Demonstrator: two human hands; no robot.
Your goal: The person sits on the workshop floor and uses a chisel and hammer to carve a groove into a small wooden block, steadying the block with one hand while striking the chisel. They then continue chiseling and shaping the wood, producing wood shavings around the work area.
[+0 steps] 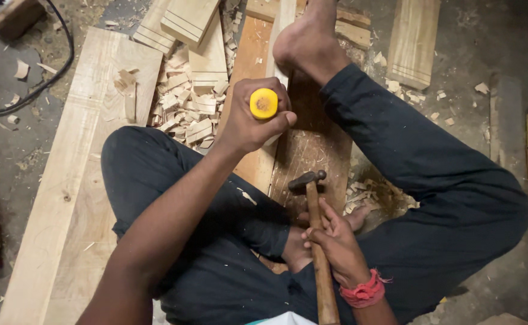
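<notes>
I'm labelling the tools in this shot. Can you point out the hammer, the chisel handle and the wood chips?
hammer (307, 179): head view, on the metal head.
chisel handle (264, 103): head view, on the yellow butt end, in the left hand.
wood chips (187, 108): head view, middle of the pile.

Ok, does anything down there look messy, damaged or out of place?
Pale wood chips lie heaped on the floor beside the long light plank. A bare foot rests on the narrow wooden strip, close to where the left hand grips the yellow-capped chisel handle. Nothing looks broken.
</notes>
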